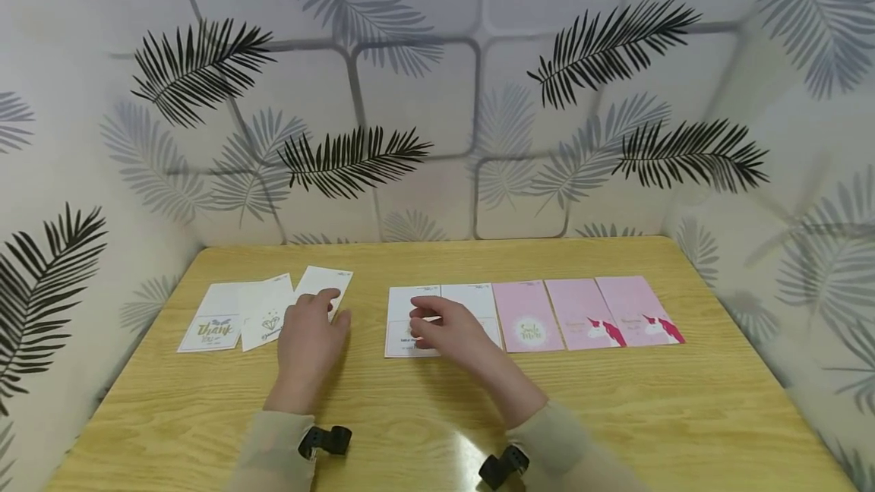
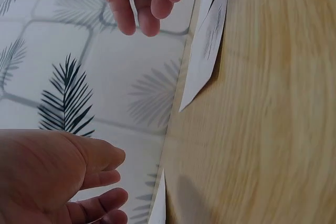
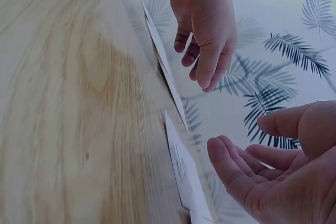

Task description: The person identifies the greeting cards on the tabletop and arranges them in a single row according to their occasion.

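Note:
My left hand [image 1: 307,344] hovers at the near end of a mostly white card [image 1: 324,279], its fingers loosely bent with nothing held; the hand covers the card's lower part. Left of it lie a white card with a gold diamond [image 1: 263,317] and a white "Thank you" card [image 1: 215,325]. Above two white cards in the middle is my right hand [image 1: 454,332], fingers relaxed and thumb apart, holding nothing. It partly hides the left white card [image 1: 406,302] and the right white card [image 1: 468,298]. Both wrist views show empty hands raised above the tabletop.
To the right, a pink "Smile More" card [image 1: 529,317] and two pink unicorn cards, one [image 1: 577,302] beside the other [image 1: 625,298], continue the row. The wooden table [image 1: 424,431] backs onto a leaf-patterned wall [image 1: 437,112]. A dark wrist strap [image 1: 324,440] sits on each sleeve.

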{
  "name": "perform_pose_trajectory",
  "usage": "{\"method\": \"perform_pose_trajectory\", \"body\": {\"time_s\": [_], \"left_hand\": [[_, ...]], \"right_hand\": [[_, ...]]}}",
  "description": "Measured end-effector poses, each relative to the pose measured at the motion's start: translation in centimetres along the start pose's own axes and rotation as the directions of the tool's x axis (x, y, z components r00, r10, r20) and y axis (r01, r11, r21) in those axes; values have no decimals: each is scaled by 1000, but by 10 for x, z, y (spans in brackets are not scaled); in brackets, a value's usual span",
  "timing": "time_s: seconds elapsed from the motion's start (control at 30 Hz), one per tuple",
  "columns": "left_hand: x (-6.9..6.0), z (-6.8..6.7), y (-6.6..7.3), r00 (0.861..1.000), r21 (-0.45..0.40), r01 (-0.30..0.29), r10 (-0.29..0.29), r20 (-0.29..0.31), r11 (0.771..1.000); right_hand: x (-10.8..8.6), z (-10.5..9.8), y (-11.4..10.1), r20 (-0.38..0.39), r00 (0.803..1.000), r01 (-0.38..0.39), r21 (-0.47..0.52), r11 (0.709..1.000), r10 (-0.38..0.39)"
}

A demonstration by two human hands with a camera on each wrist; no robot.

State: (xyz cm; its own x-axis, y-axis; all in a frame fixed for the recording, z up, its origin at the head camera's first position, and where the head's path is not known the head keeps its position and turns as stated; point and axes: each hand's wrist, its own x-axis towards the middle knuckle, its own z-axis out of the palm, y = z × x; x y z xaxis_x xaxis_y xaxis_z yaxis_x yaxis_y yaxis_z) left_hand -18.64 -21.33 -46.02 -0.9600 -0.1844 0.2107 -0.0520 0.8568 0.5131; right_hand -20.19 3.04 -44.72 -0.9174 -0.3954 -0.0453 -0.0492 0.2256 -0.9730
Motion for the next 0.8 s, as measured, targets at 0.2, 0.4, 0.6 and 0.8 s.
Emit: {"method": "perform_pose_trajectory", "body": {"time_s": [0.2, 0.4, 0.6, 0.8], "left_hand": [[4, -13, -23, 999, -12, 42, -42, 3, 999], [6, -21, -43, 998, -22, 57, -57, -1, 998], [15, -21, -53, 998, -53, 56, -57, -9, 997], [22, -24, -62, 996, -46, 82, -83, -19, 996]], "right_hand": [[11, 18, -3, 22, 1000, 13, 64, 998, -14], [19, 39, 0, 58, 998, -17, 179, 984, 7], [28, 57, -3, 54, 998, -48, 285, 957, 33], [40, 74, -6, 42, 998, -62, 233, 970, 53]]}}
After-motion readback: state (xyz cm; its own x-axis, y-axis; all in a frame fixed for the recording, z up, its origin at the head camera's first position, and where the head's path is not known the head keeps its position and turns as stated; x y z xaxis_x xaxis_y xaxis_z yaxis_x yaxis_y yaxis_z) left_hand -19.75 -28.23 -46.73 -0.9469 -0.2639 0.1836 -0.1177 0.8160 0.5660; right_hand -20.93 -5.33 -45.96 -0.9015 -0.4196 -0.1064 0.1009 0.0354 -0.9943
